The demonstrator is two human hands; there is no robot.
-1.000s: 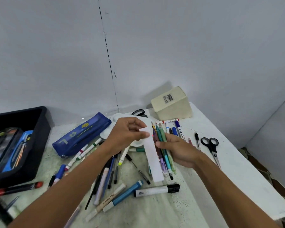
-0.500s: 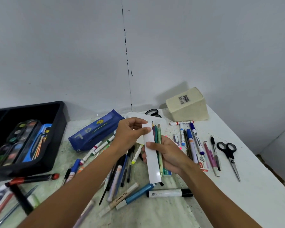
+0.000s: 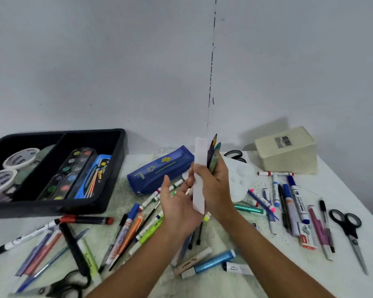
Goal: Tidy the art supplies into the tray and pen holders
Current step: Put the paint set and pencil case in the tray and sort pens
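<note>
The right hand grips a bundle of coloured pencils with a white paper strip, the left hand relaxed open beside (gathering step); next they probably go to the black tray at left.

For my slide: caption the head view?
Right hand grips pencils and white strip above scattered pens; left hand open.

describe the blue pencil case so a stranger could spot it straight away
Start at the black tray against the wall on the table's left. Just right of it lies the blue pencil case, slanted, behind the loose pens. It is the only soft zipped pouch, dark blue with a yellow shell print.
</note>
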